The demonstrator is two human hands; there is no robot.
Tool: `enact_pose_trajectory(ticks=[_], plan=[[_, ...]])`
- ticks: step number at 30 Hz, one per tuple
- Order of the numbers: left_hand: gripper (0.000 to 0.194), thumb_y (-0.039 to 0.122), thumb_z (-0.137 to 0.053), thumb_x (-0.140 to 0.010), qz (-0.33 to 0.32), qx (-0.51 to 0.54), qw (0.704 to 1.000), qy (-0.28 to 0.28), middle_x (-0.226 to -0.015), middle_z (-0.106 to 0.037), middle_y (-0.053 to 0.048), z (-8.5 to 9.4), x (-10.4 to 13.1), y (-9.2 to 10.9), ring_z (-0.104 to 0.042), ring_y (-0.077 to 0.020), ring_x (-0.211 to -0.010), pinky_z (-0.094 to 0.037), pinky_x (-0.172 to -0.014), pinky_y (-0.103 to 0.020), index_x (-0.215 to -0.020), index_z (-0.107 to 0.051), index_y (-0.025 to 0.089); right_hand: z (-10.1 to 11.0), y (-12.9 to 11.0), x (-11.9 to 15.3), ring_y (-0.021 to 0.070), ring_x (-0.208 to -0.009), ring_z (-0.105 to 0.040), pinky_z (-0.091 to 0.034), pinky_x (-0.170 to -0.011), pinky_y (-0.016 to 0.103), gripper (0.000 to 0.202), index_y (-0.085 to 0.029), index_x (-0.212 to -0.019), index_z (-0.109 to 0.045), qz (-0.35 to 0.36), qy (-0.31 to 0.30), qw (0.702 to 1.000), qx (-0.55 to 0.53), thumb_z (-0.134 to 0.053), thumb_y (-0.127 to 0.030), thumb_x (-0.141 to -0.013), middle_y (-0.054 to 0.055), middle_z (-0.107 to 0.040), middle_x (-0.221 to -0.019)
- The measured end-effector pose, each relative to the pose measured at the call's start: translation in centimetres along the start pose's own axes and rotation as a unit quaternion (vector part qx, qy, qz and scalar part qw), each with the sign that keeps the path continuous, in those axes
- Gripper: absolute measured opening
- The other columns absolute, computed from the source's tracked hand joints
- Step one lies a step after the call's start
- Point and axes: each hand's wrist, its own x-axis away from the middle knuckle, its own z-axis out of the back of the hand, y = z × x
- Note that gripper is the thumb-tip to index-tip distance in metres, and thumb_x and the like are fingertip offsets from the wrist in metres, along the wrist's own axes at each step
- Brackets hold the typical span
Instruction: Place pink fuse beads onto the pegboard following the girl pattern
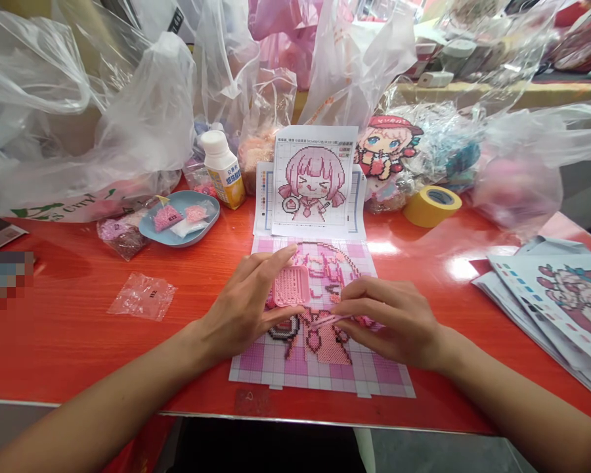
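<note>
Between the thumb and fingers of my left hand (246,295) is a small pink bead tray (290,286) with ridged rows, held over the pegboard. My right hand (394,318) pinches pink tweezers (325,321), their tips pointing left above the beads. Below both hands lies a pink and white checked pegboard (389,378), carrying a partly outlined figure of pink and dark fuse beads (328,351). A printed pattern sheet (312,187) of a pink-haired character leans upright behind the board. My hands cover parts of the bead figure on both sides.
Left of the board are a blue dish (204,226) with bead bags, a white bottle (221,169) and an empty-looking plastic bag (142,297). A yellow tape roll (432,205) and printed sheets (546,309) lie right. Plastic bags (148,112) line the back.
</note>
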Motion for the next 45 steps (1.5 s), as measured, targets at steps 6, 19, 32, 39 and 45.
enact_pose_trajectory(ticks=[6, 19, 32, 39, 45], plan=[[0.085, 0.032, -0.074, -0.077, 0.001, -0.002, 1.000, 0.001, -0.114, -0.063, -0.014, -0.01, 0.02, 0.06, -0.060, -0.0222, -0.103, -0.052, -0.089, -0.038, -0.144, -0.025, 0.013, 0.01, -0.09, -0.01, 0.0061, -0.061, -0.051, -0.038, -0.050, 0.019, 0.002, -0.019, -0.088, -0.059, 0.028, -0.053, 0.998, -0.018, -0.059, -0.021, -0.088, -0.001, -0.059, -0.078], [0.087, 0.033, -0.073, -0.078, 0.004, 0.000, 1.000, -0.003, -0.115, -0.063, -0.013, -0.02, 0.04, 0.03, -0.060, -0.0228, -0.102, -0.052, -0.087, -0.040, -0.146, -0.022, 0.016, -0.20, -0.03, 0.14, 0.0050, -0.064, -0.053, -0.040, -0.053, 0.019, 0.006, -0.019, -0.093, -0.060, 0.042, -0.094, 0.994, -0.027, -0.058, -0.024, -0.090, -0.001, -0.061, -0.082], [0.086, 0.032, -0.073, -0.078, 0.000, -0.003, 1.000, 0.001, -0.116, -0.063, -0.014, -0.08, 0.03, 0.03, -0.061, -0.0228, -0.103, -0.052, -0.090, -0.040, -0.146, -0.023, 0.015, -0.56, 0.01, 0.34, 0.0057, -0.064, -0.052, -0.040, -0.054, 0.020, 0.007, -0.019, -0.094, -0.061, 0.039, -0.101, 0.993, -0.035, -0.058, -0.024, -0.090, -0.001, -0.060, -0.082], [0.086, 0.032, -0.073, -0.078, 0.000, 0.002, 1.000, -0.007, -0.117, -0.062, -0.014, -0.14, 0.09, -0.05, -0.060, -0.0225, -0.105, -0.051, -0.091, -0.039, -0.145, -0.024, 0.014, -0.58, -0.04, 0.28, 0.0056, -0.064, -0.052, -0.040, -0.054, 0.020, 0.008, -0.019, -0.093, -0.061, 0.040, -0.099, 0.994, -0.033, -0.057, -0.025, -0.090, -0.001, -0.061, -0.083], [0.084, 0.032, -0.074, -0.077, -0.002, 0.006, 1.000, -0.005, -0.115, -0.062, -0.015, -0.08, 0.04, 0.06, -0.060, -0.0222, -0.103, -0.050, -0.091, -0.037, -0.143, -0.027, 0.010, -0.65, -0.05, 0.31, 0.0064, -0.063, -0.052, -0.040, -0.052, 0.020, 0.007, -0.019, -0.092, -0.062, 0.040, -0.091, 0.994, -0.033, -0.059, -0.024, -0.089, 0.000, -0.062, -0.082]])
